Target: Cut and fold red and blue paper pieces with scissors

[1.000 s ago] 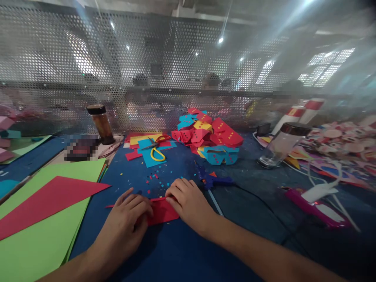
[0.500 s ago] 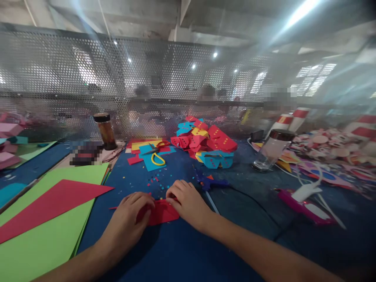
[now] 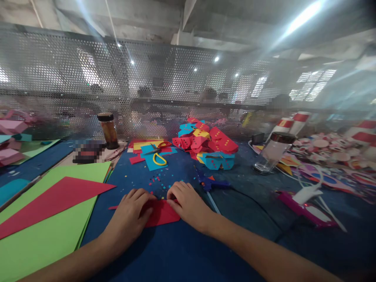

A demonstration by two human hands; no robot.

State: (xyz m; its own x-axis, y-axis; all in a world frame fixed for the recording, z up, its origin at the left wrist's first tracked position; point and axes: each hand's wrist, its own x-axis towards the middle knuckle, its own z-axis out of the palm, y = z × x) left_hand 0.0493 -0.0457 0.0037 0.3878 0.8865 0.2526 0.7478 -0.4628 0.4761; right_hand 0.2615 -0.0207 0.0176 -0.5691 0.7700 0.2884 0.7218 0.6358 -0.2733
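Observation:
A folded piece of red paper [image 3: 163, 214] lies on the blue tabletop between my hands. My left hand [image 3: 129, 215] has its fingers bent over the paper's left part, with the thumb against it. At the paper's upper right edge, my right hand [image 3: 186, 203] pinches with curled fingers. A thin red point of paper pokes out left of my left hand. Just beyond the hands are tiny scattered paper bits [image 3: 157, 180]. A blue glue gun [image 3: 214, 182] with its cord rests to the right of my right hand.
Green sheets [image 3: 53, 250] with a red paper piece [image 3: 58, 199] on top lie at left. Scissors with yellow handles [image 3: 159, 159] sit on coloured paper. Behind are a pile of folded paper shapes [image 3: 217, 143] and two jars [image 3: 109, 131]. A pink power strip [image 3: 305, 211] is at right.
The view has shifted slightly. My left hand's fingers have moved a little along the red paper; my right hand keeps about the same pinch at its edge.

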